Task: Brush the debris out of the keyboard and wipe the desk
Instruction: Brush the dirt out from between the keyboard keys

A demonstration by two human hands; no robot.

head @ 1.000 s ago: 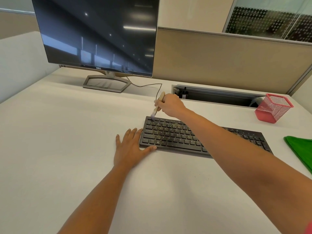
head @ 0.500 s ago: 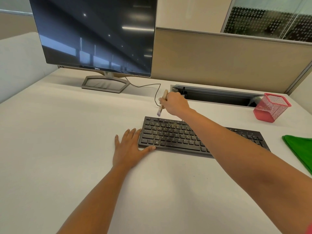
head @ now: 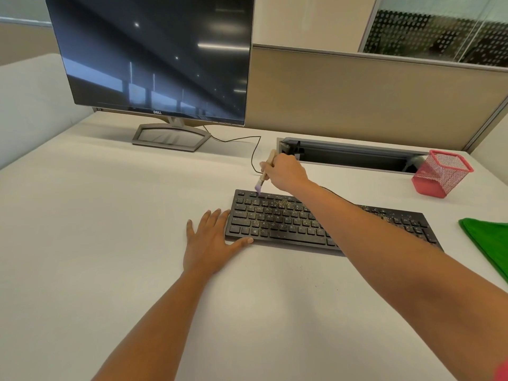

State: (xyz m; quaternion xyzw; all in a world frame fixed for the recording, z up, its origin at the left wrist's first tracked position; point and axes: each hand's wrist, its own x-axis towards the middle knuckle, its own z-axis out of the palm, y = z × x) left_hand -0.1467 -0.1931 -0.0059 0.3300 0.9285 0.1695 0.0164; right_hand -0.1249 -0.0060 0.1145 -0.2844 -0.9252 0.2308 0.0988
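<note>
The left hand point(head: 211, 240) lies flat on the worktop point(head: 110, 215), fingers straight and a little spread, their tips against the left end of the black keyboard point(head: 280, 224) and the thumb along its near edge. The right hand point(head: 286, 171) reaches over the keyboard with fingers curled round the wooden handle of a small brush point(head: 260, 183), whose purple bristles point down onto the far left corner of the keys. The keys are speckled with pale debris. A red mesh pen pot point(head: 442, 174) stands at the far right, tilted; what is inside cannot be made out through the mesh. Just beside it, a long cable slot point(head: 351, 158) in the worktop stands open, its inside dark. A green cloth point(head: 489, 243) on the right is cut off by the frame, as is the top of the monitor point(head: 154, 59). The right forearm hides the middle of the keyboard.
</note>
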